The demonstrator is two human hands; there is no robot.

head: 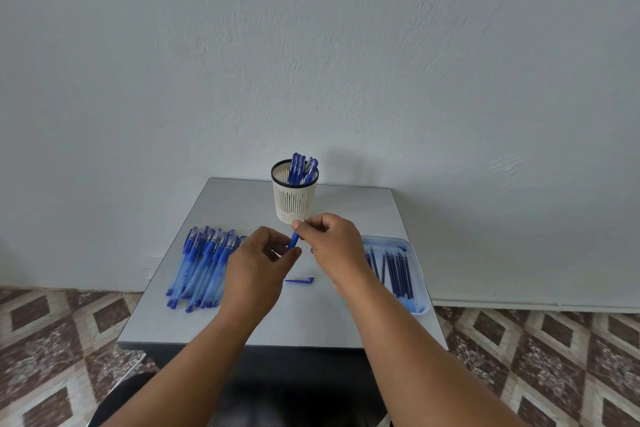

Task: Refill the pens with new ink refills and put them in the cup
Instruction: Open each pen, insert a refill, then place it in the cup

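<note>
Both hands, left hand (258, 262) and right hand (329, 243), are gripping one blue pen (294, 240) before the cup (294, 199). The cup is holding blue pens (300, 168). Right of it, a tray (417, 253) is holding refills (398, 272).

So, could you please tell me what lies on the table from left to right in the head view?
Pile of pens → left hand → pen cap → right hand → tray of refills.
</note>
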